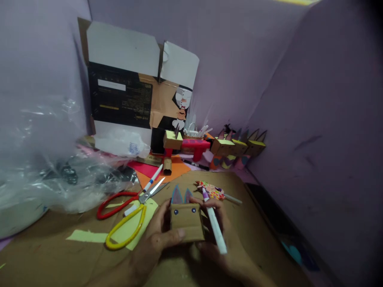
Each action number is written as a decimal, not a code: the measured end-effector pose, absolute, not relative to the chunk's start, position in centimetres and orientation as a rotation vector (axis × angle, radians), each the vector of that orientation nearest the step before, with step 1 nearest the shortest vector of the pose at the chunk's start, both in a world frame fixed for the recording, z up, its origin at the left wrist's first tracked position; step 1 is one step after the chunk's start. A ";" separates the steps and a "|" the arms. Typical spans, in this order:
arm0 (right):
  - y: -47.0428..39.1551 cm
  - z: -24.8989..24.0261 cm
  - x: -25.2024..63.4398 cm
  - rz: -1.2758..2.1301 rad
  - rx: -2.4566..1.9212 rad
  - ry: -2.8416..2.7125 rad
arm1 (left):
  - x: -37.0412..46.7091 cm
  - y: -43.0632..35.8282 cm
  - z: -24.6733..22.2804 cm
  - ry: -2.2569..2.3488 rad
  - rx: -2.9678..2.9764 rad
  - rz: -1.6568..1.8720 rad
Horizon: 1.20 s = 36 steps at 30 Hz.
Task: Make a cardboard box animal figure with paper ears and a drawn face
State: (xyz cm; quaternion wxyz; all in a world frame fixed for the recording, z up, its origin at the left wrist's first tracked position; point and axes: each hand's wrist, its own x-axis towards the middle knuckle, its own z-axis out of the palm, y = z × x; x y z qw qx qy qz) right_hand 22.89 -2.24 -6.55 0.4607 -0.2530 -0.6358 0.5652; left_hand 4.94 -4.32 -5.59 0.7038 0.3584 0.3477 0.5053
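A small cardboard box animal head [188, 222] with two drawn eyes and two pointed, blue-edged ears faces me at the middle front. My left hand [155, 238] grips its left side, thumb across the lower front. On the other side, my right hand [229, 235] has its fingers closed round a white marker [216, 227] with a purple end, and also steadies the box's right edge. The marker slants with its purple end up, beside the box. Scissors [145, 197] with one red and one yellow handle lie open to the left, close to a second marker [153, 177].
Yellow-green paper scraps [86, 236] lie on the cardboard sheet [54, 255]. A colourful patterned tool [211, 190] rests behind my right hand. Clear plastic bags [68, 167] fill the left. Behind stand a flattened printed carton [121, 95] and several cardboard animals [223, 146] along the purple wall.
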 end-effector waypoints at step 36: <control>-2.0 -5.8 21.0 1.224 -0.914 -1.173 | 4.8 -2.6 -5.4 0.741 1.020 1.061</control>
